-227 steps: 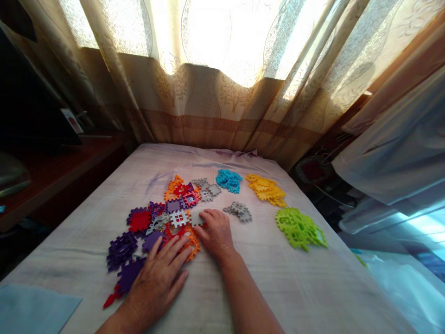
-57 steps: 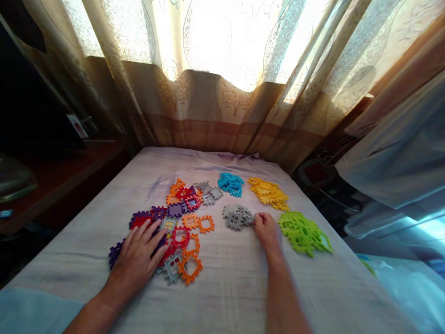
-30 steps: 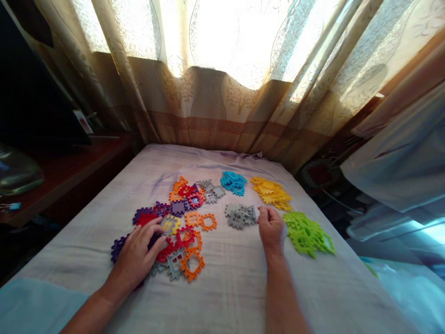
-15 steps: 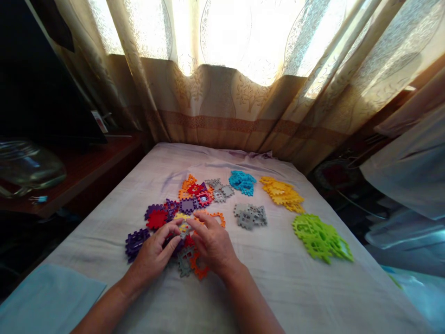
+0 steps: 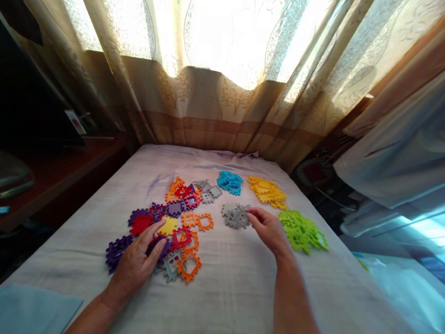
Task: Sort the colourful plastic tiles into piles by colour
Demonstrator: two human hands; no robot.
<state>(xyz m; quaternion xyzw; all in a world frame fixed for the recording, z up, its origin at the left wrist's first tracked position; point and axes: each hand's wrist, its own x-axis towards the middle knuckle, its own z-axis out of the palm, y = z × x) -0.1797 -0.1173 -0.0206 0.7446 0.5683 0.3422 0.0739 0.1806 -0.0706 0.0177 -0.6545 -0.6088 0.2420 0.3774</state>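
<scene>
The gray pile (image 5: 233,216) is reached at its right edge by the pinched right hand (image 5: 269,230), any hold being unclear, while purple pieces (image 5: 161,248) are partly covered by the open left hand (image 5: 134,264).

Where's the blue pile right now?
In the head view, the blue pile lies at the far side of the bed, right of centre, just left of the yellow pile.

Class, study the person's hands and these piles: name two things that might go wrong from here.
The right hand is at the grey pile, whose pieces overlap, so neighbours may drag along. The left hand rests over the mixed pieces and might nudge them.
</scene>
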